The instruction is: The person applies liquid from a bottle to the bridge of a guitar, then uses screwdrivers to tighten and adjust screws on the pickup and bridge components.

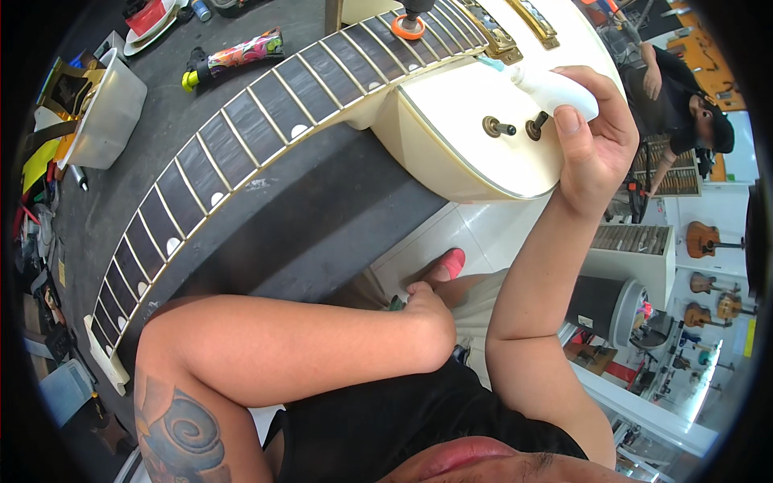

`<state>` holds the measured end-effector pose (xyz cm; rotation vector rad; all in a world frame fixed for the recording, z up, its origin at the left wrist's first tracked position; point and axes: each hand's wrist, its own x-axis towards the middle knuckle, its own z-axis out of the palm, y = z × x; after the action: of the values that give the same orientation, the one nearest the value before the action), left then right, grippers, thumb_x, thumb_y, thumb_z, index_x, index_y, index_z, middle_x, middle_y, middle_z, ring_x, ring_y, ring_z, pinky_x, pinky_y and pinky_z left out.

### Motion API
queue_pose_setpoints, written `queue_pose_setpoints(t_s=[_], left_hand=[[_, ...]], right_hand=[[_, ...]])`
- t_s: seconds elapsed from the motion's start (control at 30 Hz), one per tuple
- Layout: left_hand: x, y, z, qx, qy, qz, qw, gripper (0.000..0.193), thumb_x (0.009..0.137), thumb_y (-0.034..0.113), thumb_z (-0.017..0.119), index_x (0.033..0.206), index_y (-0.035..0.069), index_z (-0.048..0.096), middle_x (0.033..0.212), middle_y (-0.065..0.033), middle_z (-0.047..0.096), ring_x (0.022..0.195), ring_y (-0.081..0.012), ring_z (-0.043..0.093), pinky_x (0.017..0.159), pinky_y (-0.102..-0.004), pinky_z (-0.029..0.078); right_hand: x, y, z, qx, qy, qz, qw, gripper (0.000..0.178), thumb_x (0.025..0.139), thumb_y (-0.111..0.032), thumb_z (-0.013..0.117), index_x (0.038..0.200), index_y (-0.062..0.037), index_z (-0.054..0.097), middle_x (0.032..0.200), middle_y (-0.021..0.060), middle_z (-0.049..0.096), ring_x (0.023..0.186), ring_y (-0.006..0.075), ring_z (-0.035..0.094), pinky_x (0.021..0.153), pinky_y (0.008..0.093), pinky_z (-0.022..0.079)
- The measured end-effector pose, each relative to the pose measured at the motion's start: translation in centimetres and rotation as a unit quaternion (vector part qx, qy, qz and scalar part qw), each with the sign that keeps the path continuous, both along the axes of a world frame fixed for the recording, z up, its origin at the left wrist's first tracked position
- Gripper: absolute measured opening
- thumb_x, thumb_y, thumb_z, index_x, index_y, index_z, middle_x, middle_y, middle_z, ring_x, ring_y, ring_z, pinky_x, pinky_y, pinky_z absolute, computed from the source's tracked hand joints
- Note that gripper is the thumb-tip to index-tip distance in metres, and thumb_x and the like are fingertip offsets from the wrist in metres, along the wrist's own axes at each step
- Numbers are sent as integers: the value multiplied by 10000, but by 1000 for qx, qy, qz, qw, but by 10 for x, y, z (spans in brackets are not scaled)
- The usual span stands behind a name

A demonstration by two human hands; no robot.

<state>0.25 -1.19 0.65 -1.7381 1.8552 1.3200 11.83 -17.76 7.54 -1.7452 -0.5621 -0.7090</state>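
Note:
A cream electric guitar (475, 121) without strings lies across the dark workbench, its dark fretboard (233, 133) with bare metal frets reaching toward the lower left. My right hand (600, 133) is closed around a white, bottle-like thing (555, 90) with a narrow pale-blue tip. That tip is near the end of the fretboard, over the body; I cannot tell whether it touches. Two dark control shafts (503, 129) stand up from the body beside my fingers. My left hand (431, 310) is bent inward below the bench edge, its fingers mostly hidden, next to a small dark-green thing.
A dark tool with an orange ring (408, 26) stands on the upper frets. Beyond the neck lie a colourful cylinder (241, 55) and a white plastic tub (109, 113) of tools. A grey bin (600, 310) stands at right; another person (676, 97) is beyond.

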Motion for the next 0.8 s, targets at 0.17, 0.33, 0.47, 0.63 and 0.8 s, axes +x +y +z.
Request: queue_pose_setpoints(t_s=[0.17, 0.33, 0.47, 0.63, 0.8], left_hand=[[-6, -4, -19, 15, 6, 4, 1000, 478, 873, 267, 756, 1339, 171, 710, 1351, -110, 686, 1250, -355, 609, 1005, -584, 391], [-15, -9, -38, -7, -30, -23, 999, 499, 860, 287, 764, 1342, 170, 707, 1354, -108, 683, 1252, -352, 603, 997, -576, 397], [-18, -13, -42, 21, -26, 18, 999, 527, 845, 304, 776, 1349, 171, 703, 1360, -110, 679, 1254, -355, 599, 995, -568, 402], [-16, -16, -40, 21, -52, 81, 995, 736, 1067, 369, 439, 1677, 197, 65, 1582, -97, 464, 1325, -244, 571, 1004, -347, 505], [18, 9, 37, -116, 102, 151, 976, 609, 940, 188, 620, 1484, -23, 445, 1100, -230, 727, 998, -389, 696, 896, -432, 552]], right_hand=[[-2, -1, 0, 35, 41, 11, 998, 316, 873, -86, 733, 1143, 65, 671, 1006, 91, 706, 906, 132, 633, 820, 276, 497], [0, -4, -2, 49, 29, 17, 998, 305, 882, -84, 701, 1148, 59, 659, 1029, 79, 702, 934, 124, 627, 847, 266, 486], [0, -3, -3, 75, 39, 21, 996, 300, 885, -77, 688, 1151, 55, 646, 1045, 74, 697, 952, 120, 623, 864, 263, 482], [1, -6, -2, 101, 44, 25, 994, 263, 899, -43, 664, 1146, 45, 638, 1059, 75, 691, 947, 121, 626, 868, 268, 489], [-2, 0, 5, 133, 70, 58, 987, 217, 913, -32, 662, 1122, 20, 637, 1034, 44, 670, 954, 117, 621, 875, 275, 494]])
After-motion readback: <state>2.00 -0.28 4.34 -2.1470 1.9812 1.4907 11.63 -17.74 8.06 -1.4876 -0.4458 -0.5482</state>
